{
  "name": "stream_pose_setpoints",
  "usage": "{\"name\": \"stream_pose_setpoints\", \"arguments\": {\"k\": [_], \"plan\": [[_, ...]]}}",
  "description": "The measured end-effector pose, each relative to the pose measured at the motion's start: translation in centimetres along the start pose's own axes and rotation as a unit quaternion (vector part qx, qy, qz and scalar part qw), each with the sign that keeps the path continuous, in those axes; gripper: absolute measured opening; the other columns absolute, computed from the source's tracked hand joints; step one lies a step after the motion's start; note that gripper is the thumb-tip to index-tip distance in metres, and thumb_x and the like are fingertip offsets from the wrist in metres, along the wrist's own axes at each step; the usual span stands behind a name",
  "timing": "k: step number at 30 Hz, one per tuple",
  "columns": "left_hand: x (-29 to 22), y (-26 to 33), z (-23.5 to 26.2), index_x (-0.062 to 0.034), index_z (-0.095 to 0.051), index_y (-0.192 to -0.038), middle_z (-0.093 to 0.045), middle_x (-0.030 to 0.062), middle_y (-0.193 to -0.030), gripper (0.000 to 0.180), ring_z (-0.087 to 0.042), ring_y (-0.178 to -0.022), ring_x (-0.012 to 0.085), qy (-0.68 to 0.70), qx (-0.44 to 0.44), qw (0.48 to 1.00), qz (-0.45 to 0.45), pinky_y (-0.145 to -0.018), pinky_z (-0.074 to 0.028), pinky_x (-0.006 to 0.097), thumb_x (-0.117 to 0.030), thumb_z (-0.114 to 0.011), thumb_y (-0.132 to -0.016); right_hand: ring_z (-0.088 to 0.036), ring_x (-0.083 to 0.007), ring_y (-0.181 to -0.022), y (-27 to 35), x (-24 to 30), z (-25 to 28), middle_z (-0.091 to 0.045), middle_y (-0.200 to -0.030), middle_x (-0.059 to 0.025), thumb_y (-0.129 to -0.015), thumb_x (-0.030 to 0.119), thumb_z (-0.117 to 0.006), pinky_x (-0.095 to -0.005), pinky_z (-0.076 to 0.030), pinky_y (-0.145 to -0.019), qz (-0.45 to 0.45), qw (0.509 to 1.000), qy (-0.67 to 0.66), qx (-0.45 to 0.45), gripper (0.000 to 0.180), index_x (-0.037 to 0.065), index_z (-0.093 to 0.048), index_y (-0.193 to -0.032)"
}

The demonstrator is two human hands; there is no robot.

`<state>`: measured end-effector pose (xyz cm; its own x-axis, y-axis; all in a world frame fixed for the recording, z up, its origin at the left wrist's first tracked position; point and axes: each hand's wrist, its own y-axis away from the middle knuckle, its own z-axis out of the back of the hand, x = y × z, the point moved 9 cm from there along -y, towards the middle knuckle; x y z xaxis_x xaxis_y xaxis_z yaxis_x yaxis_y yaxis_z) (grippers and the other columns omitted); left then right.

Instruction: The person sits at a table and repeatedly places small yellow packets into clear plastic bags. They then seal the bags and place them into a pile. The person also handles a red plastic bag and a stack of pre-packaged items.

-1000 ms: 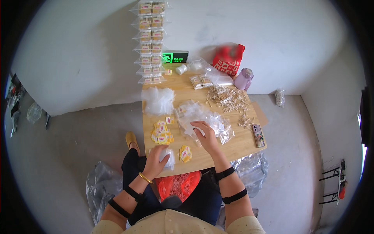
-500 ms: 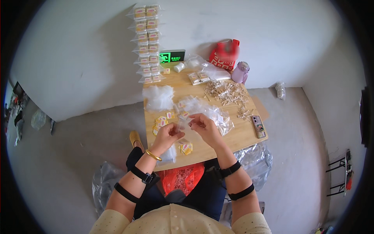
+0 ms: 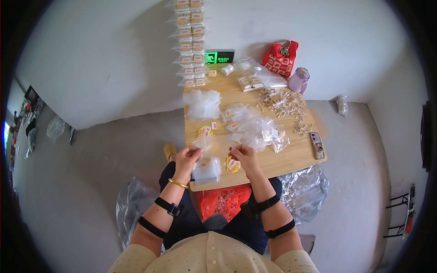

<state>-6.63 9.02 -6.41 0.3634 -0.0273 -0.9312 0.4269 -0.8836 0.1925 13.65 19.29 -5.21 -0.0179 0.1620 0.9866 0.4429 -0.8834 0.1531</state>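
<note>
My left hand (image 3: 187,158) and my right hand (image 3: 244,157) are raised side by side over the near edge of the wooden table (image 3: 291,157). Each pinches one side of a small clear plastic bag (image 3: 214,144) stretched between them. Just under the left hand lies a flat stack of clear bags (image 3: 205,170). A small yellow-and-white packet (image 3: 233,165) rests by the right hand, and more such packets (image 3: 205,132) lie a little farther in. A loose heap of clear bags (image 3: 257,128) covers the table's middle.
Another pile of clear bags (image 3: 202,103), scattered pale sticks (image 3: 282,102), a phone (image 3: 317,144), a purple bottle (image 3: 298,80) and a red bag (image 3: 278,59) are farther back. Packed rows (image 3: 190,41) run up the wall. A foil bag (image 3: 302,191) lies on the floor at right.
My right hand has drawn back from the heap of clear bags toward the near edge. Both hands have come together and now hold one clear bag between them.
</note>
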Motion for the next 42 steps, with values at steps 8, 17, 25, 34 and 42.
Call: {"name": "stream_pose_setpoints", "arguments": {"k": [8,17,25,34,42], "plan": [[-2.0,0.5,6.8,-0.0047,-0.062,-0.094,-0.067,0.0024,-0.09,0.014,-0.062,-0.081,0.0085,0.046,-0.105,0.993,-0.027,-0.072,-0.048,0.023,-0.015,-0.068,-0.088,-0.054,-0.0284,-0.08,3.5,5.8,-6.8,-0.055,-0.079,-0.0084,-0.074,0.012,-0.068,-0.0415,-0.043,-0.074,0.312,0.805,0.502,-0.044,0.015,0.006,-0.055,-0.077],[-3.3,1.1,7.9,-0.0096,-0.058,-0.093,-0.068,0.0068,-0.095,0.014,-0.065,-0.088,0.0135,0.063,-0.119,0.99,-0.037,-0.075,-0.052,0.027,-0.02,-0.066,-0.089,-0.058,-0.0242,-0.092,1.9,-5.1,-12.8,-0.059,-0.092,-0.0089,-0.078,0.033,-0.07,-0.0377,-0.045,-0.08,0.122,0.846,0.511,0.094,0.034,0.006,-0.059,-0.095],[0.4,0.2,3.8,-0.0066,-0.054,-0.095,-0.068,0.0096,-0.097,0.018,-0.066,-0.087,0.016,0.145,-0.109,0.983,-0.015,-0.075,-0.053,0.029,-0.018,-0.066,-0.089,-0.059,-0.0102,-0.081,1.7,-4.4,-11.5,-0.066,-0.089,-0.0003,-0.091,0.028,-0.061,-0.0256,-0.044,-0.075,-0.103,0.977,0.0,0.189,0.025,0.005,-0.065,-0.101],[5.9,3.3,5.2,-0.0153,-0.059,-0.093,-0.061,-0.0051,-0.087,0.011,-0.053,-0.074,0.0063,0.083,-0.168,0.976,0.108,-0.064,-0.043,0.024,-0.019,-0.067,-0.088,-0.062,-0.0251,-0.075,0.6,-10.9,2.8,-0.066,-0.082,-0.0125,-0.083,0.024,-0.065,-0.0348,-0.048,-0.07,-0.059,0.923,0.372,0.076,0.021,0.003,-0.065,-0.082],[8.9,4.5,2.1,-0.0089,-0.055,-0.099,-0.064,0.0081,-0.11,0.011,-0.063,-0.096,0.0182,0.293,-0.126,0.93,0.185,-0.082,-0.054,0.031,-0.013,-0.061,-0.091,-0.056,-0.0304,-0.095,-0.9,-0.9,4.5,-0.06,-0.096,-0.0112,-0.077,0.014,-0.066,-0.0426,-0.045,-0.082,0.151,0.832,0.517,-0.131,0.024,0.008,-0.062,-0.1]]}}
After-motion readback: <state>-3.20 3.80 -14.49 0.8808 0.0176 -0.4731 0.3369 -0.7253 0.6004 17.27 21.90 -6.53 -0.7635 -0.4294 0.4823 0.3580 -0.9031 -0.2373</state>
